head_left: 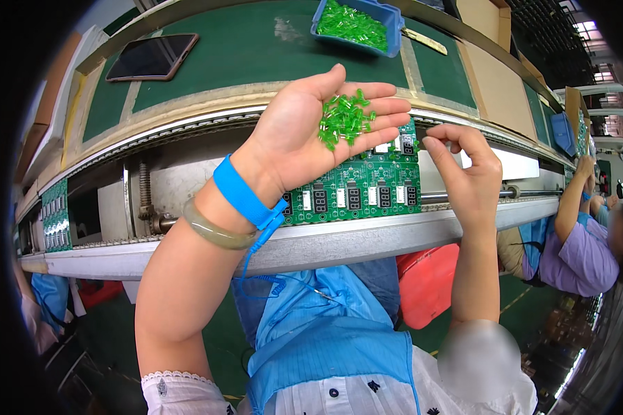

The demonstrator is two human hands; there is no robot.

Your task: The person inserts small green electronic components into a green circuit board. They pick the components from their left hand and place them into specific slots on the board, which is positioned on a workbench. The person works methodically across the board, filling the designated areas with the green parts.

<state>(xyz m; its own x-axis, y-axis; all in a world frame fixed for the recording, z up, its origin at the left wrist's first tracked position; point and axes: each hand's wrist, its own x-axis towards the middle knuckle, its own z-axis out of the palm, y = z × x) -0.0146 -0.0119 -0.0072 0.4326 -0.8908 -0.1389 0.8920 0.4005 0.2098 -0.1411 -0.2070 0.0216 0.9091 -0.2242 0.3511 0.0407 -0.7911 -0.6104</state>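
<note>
My left hand (304, 124) is palm up with its fingers stretched out flat, bearing a loose heap of small green LEDs (345, 119) on the palm and fingers. Beneath and beyond it lies a green circuit board panel (367, 177) with rows of black digit displays and white connectors, partly covered by that hand. Over the panel's right edge is my right hand (467, 162), thumb and fingertips bent close together in a pinch. Whatever sits between those fingertips is too small to make out. A blue wrist strap (246, 194) with a coiled cord circles my left wrist.
The panel rests between conveyor rails (311, 247). Beyond are a blue bin (394, 34) of green LEDs, a cutter knife (426, 41) and a phone (152, 57). Another board (56, 214) sits far left. A co-worker (581, 252) works at right. A red stool (426, 283) stands below.
</note>
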